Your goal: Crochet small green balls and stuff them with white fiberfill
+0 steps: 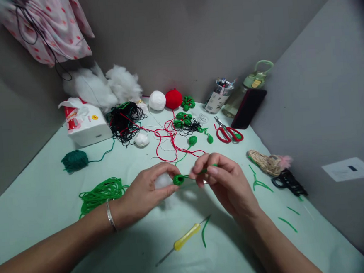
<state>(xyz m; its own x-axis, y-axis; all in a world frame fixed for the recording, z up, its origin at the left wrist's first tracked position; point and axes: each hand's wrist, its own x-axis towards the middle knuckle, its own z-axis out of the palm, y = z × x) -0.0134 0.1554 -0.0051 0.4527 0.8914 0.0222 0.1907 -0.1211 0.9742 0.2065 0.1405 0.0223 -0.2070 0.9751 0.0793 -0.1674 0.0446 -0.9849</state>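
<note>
Between the thumb and forefinger of my left hand is a small green crocheted ball, with a dark opening facing me. A bit of white stuffing shows behind those fingers. Green yarn runs from the ball to my right hand, whose fingers are pinched on the yarn strand. Something thin and shiny shows under the right fingers, too small to name. Below both hands a crochet hook with a yellow handle lies on the table, beside a short green yarn scrap.
A green yarn bundle lies left of my left wrist. Tangled red yarn, scissors, a tissue pack and white stuffing sit farther back. A phone leans on a bottle. A hair clip lies right.
</note>
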